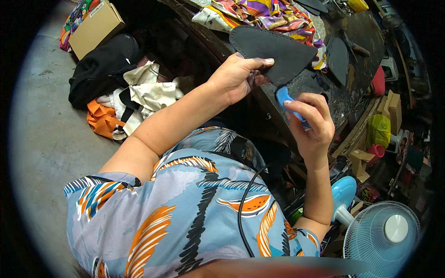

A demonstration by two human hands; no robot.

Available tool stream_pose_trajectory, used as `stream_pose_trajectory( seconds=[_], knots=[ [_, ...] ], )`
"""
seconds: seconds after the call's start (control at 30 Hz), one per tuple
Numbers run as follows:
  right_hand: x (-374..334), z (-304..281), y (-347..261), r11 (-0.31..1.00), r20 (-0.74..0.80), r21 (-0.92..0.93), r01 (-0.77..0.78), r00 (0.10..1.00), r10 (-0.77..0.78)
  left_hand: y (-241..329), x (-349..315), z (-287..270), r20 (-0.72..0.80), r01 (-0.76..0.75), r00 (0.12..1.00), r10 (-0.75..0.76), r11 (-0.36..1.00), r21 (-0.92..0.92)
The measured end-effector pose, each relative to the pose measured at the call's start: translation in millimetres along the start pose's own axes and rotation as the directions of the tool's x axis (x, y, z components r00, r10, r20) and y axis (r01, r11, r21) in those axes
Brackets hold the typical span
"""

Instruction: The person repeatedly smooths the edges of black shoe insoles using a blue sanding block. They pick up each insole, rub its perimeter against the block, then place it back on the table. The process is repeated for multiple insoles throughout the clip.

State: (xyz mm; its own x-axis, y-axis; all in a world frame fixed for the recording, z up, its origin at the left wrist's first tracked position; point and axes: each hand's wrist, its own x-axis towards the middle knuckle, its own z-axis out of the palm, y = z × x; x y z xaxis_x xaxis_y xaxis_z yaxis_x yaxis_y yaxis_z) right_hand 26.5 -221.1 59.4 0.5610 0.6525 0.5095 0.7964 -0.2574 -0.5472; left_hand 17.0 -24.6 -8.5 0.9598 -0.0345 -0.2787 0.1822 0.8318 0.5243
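My left hand (236, 78) grips a flat black leather-like piece (282, 53) by its near edge, with the thumb on top. The piece is rounded at one end and tapers to a point at the right, with small marks like stitch holes along its far edge. Dark stains show on my left fingers. Pinched in my right hand (313, 121) is a small blue tool (282, 96), whose tip is at the underside edge of the black piece; I cannot tell whether they touch. Its exact kind is unclear. A similar dark piece (337, 60) lies on the workbench (317, 83).
Colourful patterned cloth (273, 16) lies at the bench's far side, near a hammer-like tool (354, 45). Fabric scraps (150, 90), a black bag (104, 69) and a cardboard box (96, 28) are on the floor at left. A fan (382, 236) stands at lower right.
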Motion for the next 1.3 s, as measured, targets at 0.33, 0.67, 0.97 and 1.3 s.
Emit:
stream_pose_trajectory(
  seconds=[0.33,0.67,0.97,1.3],
  knots=[
    [9,-9,4,0.439,-0.024,0.820,-0.367,0.744,0.667,-2,-14,15,-0.024,-0.199,0.979,0.202,0.976,0.087],
    [13,-3,18,0.541,-0.108,0.745,-0.390,0.730,0.675,31,-19,-2,-0.048,-0.421,0.901,0.431,0.896,0.139],
    [9,4,9,0.587,0.022,0.711,-0.386,0.847,0.531,53,-15,-8,0.245,-0.254,0.967,0.072,0.376,0.891],
    [23,-29,29,0.619,0.151,0.516,-0.592,0.774,0.615,40,-20,-13,0.187,-0.145,0.982,-0.004,0.621,0.770]
  ],
)
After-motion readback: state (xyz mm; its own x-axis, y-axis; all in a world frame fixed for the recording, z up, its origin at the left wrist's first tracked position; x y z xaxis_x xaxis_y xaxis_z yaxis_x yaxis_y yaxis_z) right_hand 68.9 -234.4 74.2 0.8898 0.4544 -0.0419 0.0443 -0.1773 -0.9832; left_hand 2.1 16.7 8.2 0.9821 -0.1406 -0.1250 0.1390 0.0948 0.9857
